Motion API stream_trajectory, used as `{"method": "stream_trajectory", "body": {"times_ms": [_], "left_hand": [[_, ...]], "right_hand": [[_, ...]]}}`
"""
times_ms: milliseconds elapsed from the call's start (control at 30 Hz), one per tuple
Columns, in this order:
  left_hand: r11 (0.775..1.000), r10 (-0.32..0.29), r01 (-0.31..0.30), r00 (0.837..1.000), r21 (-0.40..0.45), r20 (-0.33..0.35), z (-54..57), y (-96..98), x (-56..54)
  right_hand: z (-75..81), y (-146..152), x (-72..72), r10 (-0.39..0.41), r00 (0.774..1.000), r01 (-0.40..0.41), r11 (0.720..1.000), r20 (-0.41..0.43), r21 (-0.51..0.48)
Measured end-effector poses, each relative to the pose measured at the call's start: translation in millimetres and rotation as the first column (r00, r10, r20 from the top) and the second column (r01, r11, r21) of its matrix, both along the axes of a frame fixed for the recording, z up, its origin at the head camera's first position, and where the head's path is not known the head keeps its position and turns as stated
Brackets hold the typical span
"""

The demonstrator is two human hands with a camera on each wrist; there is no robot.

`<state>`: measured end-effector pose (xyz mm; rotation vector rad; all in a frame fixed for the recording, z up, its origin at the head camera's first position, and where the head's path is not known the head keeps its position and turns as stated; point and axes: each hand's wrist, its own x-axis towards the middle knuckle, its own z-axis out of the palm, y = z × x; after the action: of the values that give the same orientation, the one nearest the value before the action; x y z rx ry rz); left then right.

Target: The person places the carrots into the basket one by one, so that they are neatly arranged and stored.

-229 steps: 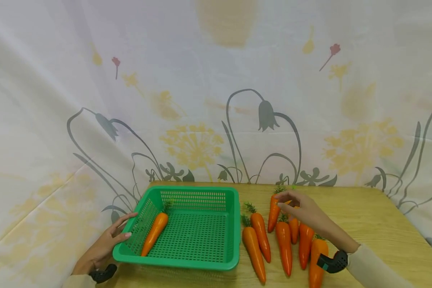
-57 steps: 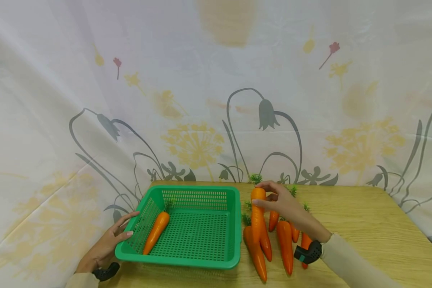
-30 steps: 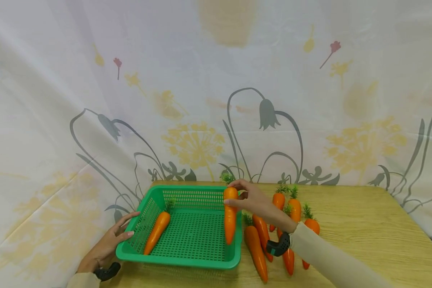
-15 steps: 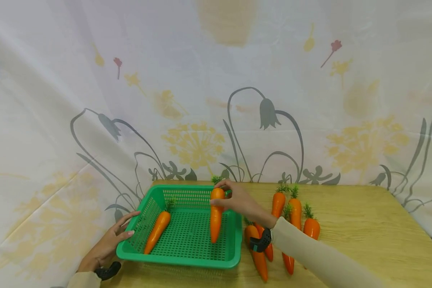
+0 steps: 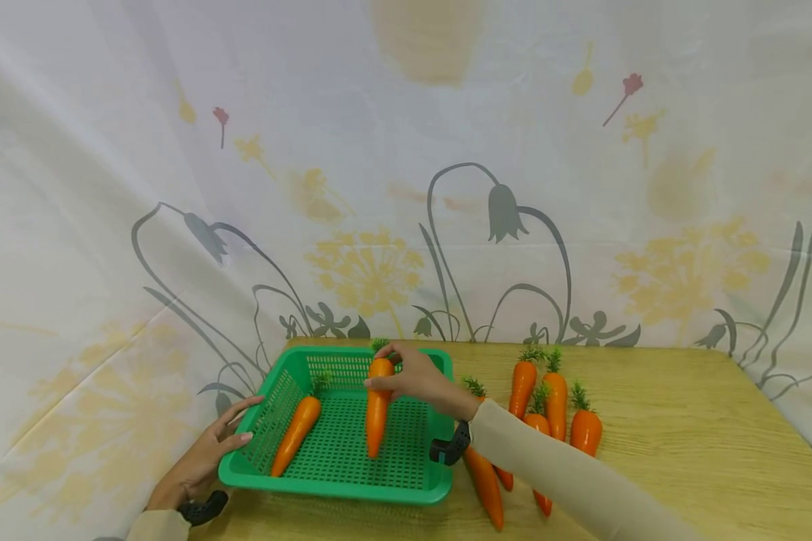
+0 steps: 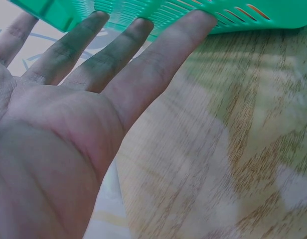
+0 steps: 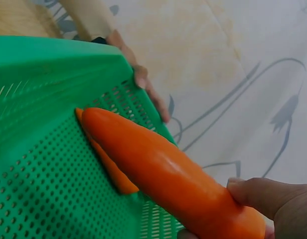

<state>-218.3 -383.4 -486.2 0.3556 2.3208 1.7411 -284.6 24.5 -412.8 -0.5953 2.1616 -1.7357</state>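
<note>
My right hand (image 5: 416,378) pinches an orange carrot (image 5: 377,413) near its leafy top, thumb on one side and fingers on the other. That carrot hangs tip-down over the middle of the green plastic basket (image 5: 338,492). In the right wrist view the carrot (image 7: 158,167) fills the centre, with the thumb pressed on its thick end. Another carrot (image 5: 296,436) lies slanted inside the basket along its left side. My left hand (image 5: 203,454) rests at the basket's left rim. The left wrist view shows straight fingers (image 6: 153,64) touching the slotted outer wall.
Several carrots lie on the wooden table (image 5: 683,421) right of the basket, among them an orange carrot (image 5: 586,432) at the far right. My right sleeve (image 5: 562,473) covers parts of some. A printed cloth (image 5: 406,188) hangs behind the table.
My right hand has picked a carrot from the group on the right and carried it left, past the rim and over the basket. The left hand has stayed at the rim.
</note>
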Motion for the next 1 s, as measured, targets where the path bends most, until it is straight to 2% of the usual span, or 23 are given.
{"method": "stream_trajectory", "body": {"times_ms": [400, 1000], "left_hand": [[1.000, -0.012, 0.012, 1.000, 0.003, -0.005, 1.0, 0.1, -0.2], [1.000, -0.022, 0.022, 0.999, 0.002, -0.027, -3.0, -2.9, -3.6]], "right_hand": [[-10.0, -34.1, -7.9, 0.025, 0.999, -0.024, 1.000, 0.045, -0.011], [-27.7, -91.0, 0.0, -0.011, 0.990, 0.009, 1.000, 0.143, 0.012]]}}
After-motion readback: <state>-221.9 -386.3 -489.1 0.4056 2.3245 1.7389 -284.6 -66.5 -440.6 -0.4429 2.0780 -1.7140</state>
